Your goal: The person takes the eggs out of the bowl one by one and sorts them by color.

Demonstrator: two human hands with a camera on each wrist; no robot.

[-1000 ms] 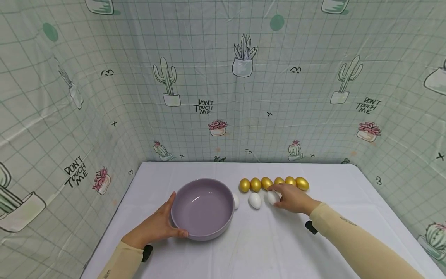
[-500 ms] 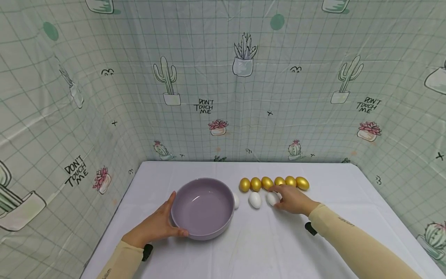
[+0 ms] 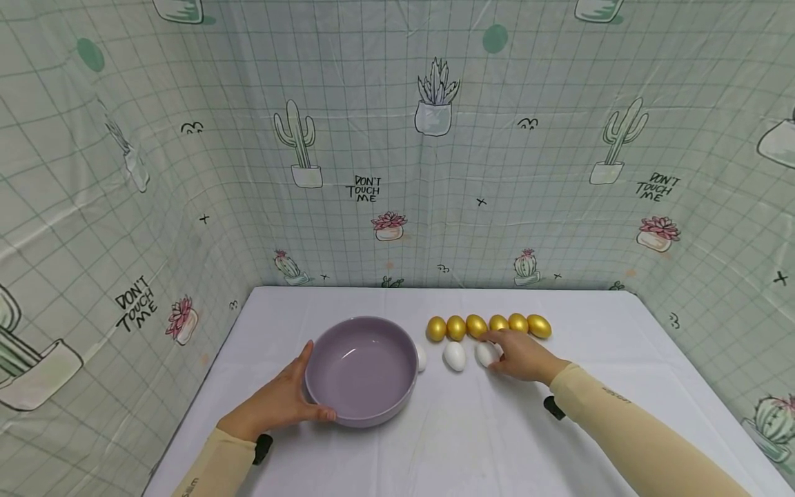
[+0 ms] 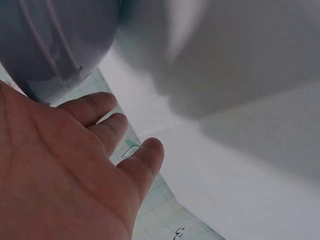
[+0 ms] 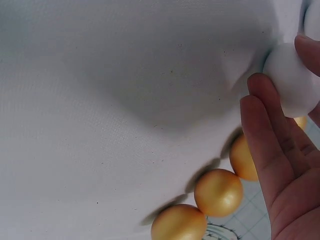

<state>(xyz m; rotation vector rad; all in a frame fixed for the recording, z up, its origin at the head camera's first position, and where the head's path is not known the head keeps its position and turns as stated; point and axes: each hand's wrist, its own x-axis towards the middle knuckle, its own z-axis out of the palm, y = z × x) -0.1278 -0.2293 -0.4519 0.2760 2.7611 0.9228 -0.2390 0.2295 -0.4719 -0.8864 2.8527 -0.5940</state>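
A mauve bowl (image 3: 363, 373) stands on the table, nothing lying in it. My left hand (image 3: 276, 400) holds its left side, with thumb at the front wall and index finger along the left rim. In the left wrist view the other fingers (image 4: 145, 162) extend loosely below the bowl's wall. Right of the bowl, my right hand (image 3: 524, 355) pinches a white egg (image 3: 486, 354) between thumb and fingers, low over the cloth. The right wrist view shows that egg (image 5: 291, 82) near the straighter fingers. Another white egg (image 3: 455, 356) lies between it and the bowl.
Several gold eggs (image 3: 456, 328) line up behind the white ones, right by the right fingertips. A third white egg (image 3: 421, 357) is partly hidden by the bowl. White cloth covers the table (image 3: 447, 442); a cactus-print curtain (image 3: 472, 159) encloses its back and sides.
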